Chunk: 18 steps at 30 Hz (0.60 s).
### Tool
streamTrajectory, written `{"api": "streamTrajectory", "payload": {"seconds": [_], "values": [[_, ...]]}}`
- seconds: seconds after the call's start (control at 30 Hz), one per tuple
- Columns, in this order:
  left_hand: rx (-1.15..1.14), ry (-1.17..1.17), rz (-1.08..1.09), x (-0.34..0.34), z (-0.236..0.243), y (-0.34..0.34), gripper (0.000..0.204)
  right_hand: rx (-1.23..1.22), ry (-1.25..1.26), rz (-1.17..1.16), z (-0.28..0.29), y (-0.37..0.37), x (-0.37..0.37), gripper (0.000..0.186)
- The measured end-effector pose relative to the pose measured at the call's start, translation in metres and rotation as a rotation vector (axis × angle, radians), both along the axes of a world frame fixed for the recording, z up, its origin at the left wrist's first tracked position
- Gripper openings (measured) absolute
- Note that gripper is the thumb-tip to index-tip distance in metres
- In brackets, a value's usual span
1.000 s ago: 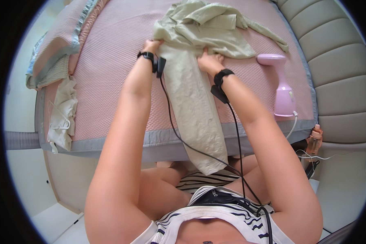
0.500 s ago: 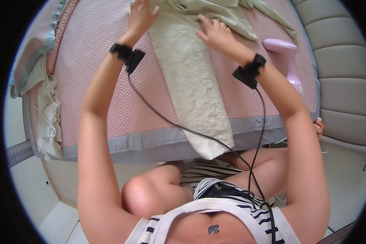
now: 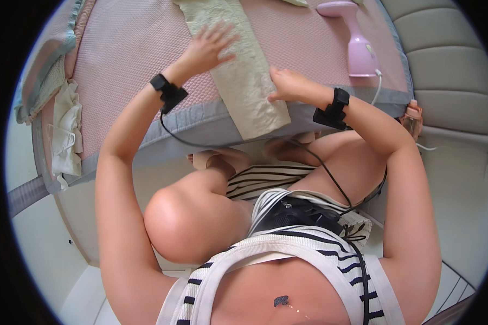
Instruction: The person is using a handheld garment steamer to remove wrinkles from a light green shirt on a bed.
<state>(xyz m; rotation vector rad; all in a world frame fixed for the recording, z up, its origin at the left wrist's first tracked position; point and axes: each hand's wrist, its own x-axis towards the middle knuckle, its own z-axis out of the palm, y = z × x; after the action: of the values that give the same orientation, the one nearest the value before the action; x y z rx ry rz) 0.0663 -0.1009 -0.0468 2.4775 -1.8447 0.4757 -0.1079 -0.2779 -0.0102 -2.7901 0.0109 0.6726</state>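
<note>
A long, pale green crinkled piece of a garment (image 3: 243, 81) lies flat on the pink quilted bed cover, its squared lower end over the grey border at the near edge. My left hand (image 3: 209, 50) is open, fingers spread, over the strip's left side. At its right edge rests my right hand (image 3: 290, 85), thumb and forefinger apart; its other fingers are partly hidden. The rest of the garment runs out of view at the top. To the right, a lilac handheld garment steamer (image 3: 361, 54) with a white cord lies on the bed.
Crumpled white cloth (image 3: 66, 130) hangs at the bed's left corner, below a folded blue-edged quilt (image 3: 43, 70). A pink bottle (image 3: 412, 116) stands beside the grey padded headboard (image 3: 444, 70). Black cables (image 3: 331, 179) from my wrist straps cross above my lap.
The view has shifted, with the bed and steamer higher in the picture. Both hands have come down along the strip toward its near end. The right hand now lies at its right edge.
</note>
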Motion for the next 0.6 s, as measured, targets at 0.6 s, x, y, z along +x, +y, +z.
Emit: {"api": "streamTrajectory", "payload": {"seconds": [0.6], "values": [[0.272, 0.341, 0.048, -0.054, -0.013, -0.028, 0.051, 0.641, 0.270, -0.654, -0.011, -0.009, -0.025, 0.050]]}}
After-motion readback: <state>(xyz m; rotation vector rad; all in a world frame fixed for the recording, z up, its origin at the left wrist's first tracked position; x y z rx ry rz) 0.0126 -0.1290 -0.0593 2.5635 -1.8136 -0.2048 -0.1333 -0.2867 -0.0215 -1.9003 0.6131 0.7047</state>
